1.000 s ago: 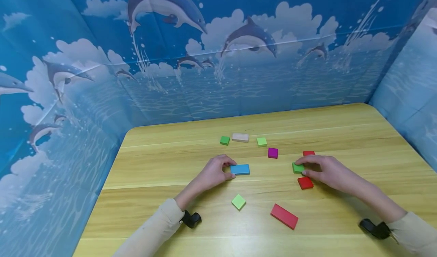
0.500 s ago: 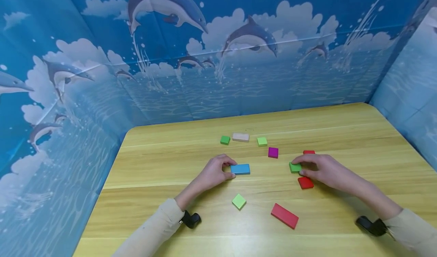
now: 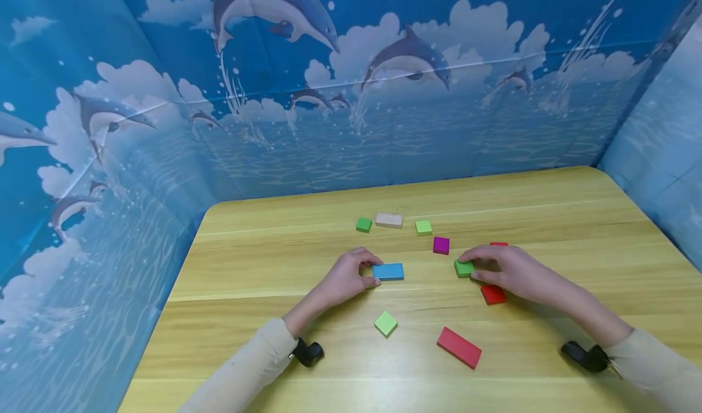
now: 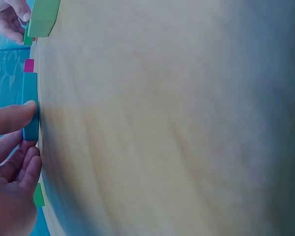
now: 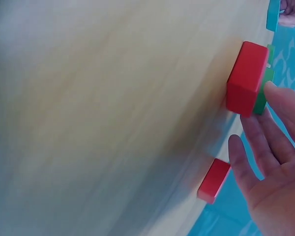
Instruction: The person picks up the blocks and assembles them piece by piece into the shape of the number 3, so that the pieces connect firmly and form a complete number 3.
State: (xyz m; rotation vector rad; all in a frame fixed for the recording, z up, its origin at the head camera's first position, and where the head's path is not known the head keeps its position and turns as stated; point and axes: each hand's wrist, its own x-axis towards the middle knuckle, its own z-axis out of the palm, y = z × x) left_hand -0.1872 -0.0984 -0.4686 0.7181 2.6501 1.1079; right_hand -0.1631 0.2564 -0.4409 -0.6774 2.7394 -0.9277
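Note:
My left hand (image 3: 348, 274) pinches the left end of a flat blue block (image 3: 388, 271) lying on the table. In the left wrist view the thumb covers part of this block (image 4: 31, 88). Farther right, my right hand (image 3: 507, 270) holds a green block (image 3: 463, 269) between thumb and fingers, at table height. One red block (image 3: 493, 295) lies just in front of the right hand. Another red block (image 3: 499, 243) is partly hidden behind it. In the right wrist view, a nearer red block (image 5: 247, 78) covers much of the green one (image 5: 263, 96).
Between the hands and slightly behind sits a purple block (image 3: 441, 245). Farther back are a green block (image 3: 364, 225), a pale pinkish block (image 3: 389, 220) and a light green one (image 3: 423, 228). Nearer me lie a light green block (image 3: 386, 324) and a long red block (image 3: 459, 347).
My right hand has moved left with the green block, away from the two red blocks and closer to the blue one. The left hand and blue block have stayed in place.

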